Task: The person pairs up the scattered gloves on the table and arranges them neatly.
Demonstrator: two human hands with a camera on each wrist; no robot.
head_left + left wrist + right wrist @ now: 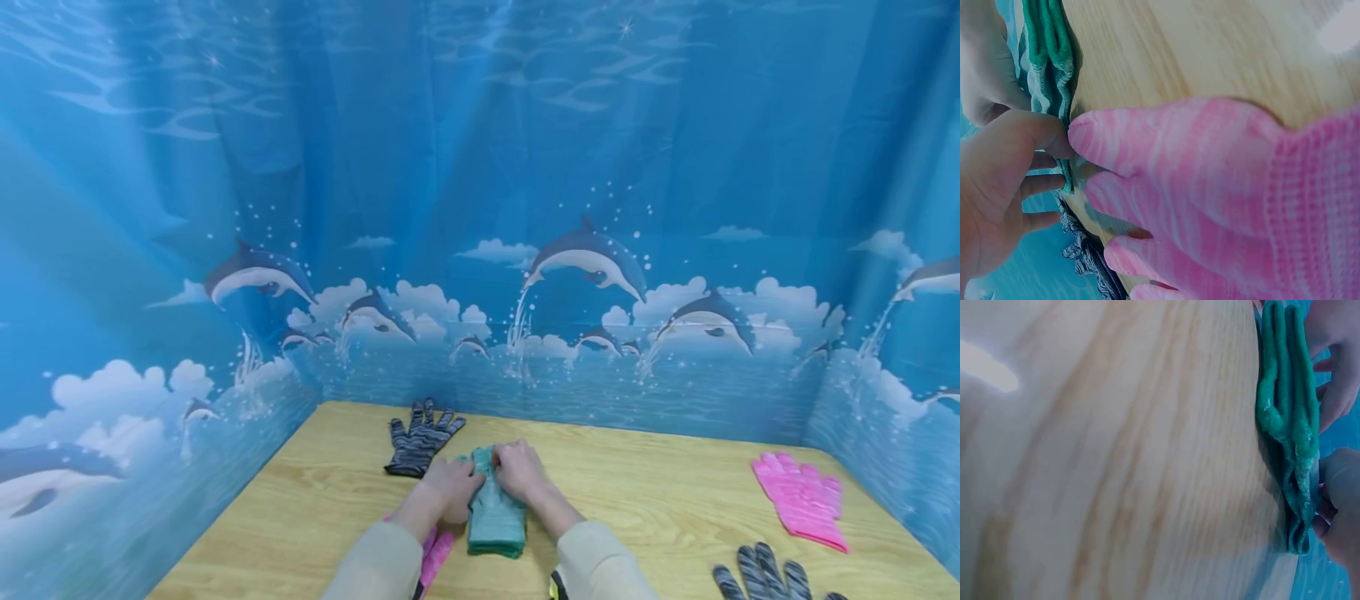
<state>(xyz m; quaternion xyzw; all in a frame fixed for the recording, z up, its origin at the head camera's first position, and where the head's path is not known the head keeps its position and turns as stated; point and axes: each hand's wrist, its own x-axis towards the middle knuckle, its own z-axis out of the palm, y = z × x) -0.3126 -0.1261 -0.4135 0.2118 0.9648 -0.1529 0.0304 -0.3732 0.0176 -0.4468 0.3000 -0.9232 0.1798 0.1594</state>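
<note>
A stack of green gloves (497, 518) lies flat on the table, cuffs toward me; in the right wrist view its layered green edge (1307, 425) shows from the side. My left hand (452, 487) holds the stack's left edge near the finger end, its thumb against the side layers in the left wrist view. At the far right corner, my right hand (520, 471) pinches the finger end with bent fingers. Some fingertips are hidden behind the fabric. Close beside the left forearm lies a pink glove (1197, 181), mostly covered by the sleeve in the head view.
A grey-black striped glove (422, 439) lies behind my left hand. Over on the right are another pink glove (804, 500) and a second striped glove (768, 573). Something black and yellow (557, 586) peeks out by the right sleeve. A dolphin-print curtain (480, 208) surrounds the wooden table (637, 492).
</note>
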